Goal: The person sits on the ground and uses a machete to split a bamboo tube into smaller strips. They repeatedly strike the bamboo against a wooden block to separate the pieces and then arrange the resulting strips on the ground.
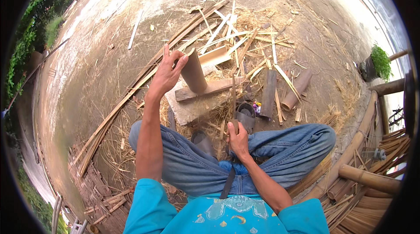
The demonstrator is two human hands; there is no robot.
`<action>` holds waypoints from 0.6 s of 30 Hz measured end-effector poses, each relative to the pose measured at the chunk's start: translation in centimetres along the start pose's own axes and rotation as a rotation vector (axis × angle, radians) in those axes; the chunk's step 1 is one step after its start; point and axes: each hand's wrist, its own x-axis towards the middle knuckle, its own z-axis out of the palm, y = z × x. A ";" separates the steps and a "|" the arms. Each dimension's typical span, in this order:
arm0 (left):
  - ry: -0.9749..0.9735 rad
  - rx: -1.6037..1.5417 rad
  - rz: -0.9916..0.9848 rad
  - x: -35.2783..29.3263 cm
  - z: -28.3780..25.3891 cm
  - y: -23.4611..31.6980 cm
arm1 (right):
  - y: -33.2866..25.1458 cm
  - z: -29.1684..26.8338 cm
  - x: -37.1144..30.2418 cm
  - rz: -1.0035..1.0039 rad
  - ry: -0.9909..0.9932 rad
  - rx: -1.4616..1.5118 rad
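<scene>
My left hand [169,71] is at the upper left side of an upright bamboo piece [195,74], with thumb and forefinger curled together at its top edge. One finger points up. The bamboo's lower end rests on a wooden board [218,86], which lies across a pale stone block [189,112]. In front of my lap, my right hand [239,141] is wrapped round the wooden handle of a knife [234,96]. Its long, narrow blade points up and away from me, to the right of the board and apart from the bamboo.
Split bamboo strips [238,32] and shavings lie scattered beyond the block. Two bamboo sections [268,91] lie on the right, beside my sandalled feet [246,116]. Long strips [116,110] stretch along the left. A bamboo rail [369,179] and a potted plant [379,63] stand far right.
</scene>
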 end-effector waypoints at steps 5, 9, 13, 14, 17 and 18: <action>-0.009 -0.036 0.000 -0.2 -0.3 -0.1 | 1.2 0.0 0.6 0.067 0.015 0.142; -0.048 -0.076 -0.045 -0.3 -0.7 0.6 | 2.1 -0.3 1.3 0.074 0.047 0.175; -0.089 -0.105 -0.004 -0.6 -1.0 1.1 | 2.1 -0.4 1.5 0.008 0.110 0.209; -0.076 -0.122 0.010 -0.7 -0.8 0.9 | 2.0 -0.6 1.5 0.008 0.107 0.219; -0.040 -0.193 0.015 -0.3 0.4 -0.9 | 0.4 -0.6 1.5 -0.045 0.072 0.177; -0.036 -0.235 -0.012 -0.3 0.8 -1.2 | -0.3 -0.5 1.4 -0.067 0.055 0.150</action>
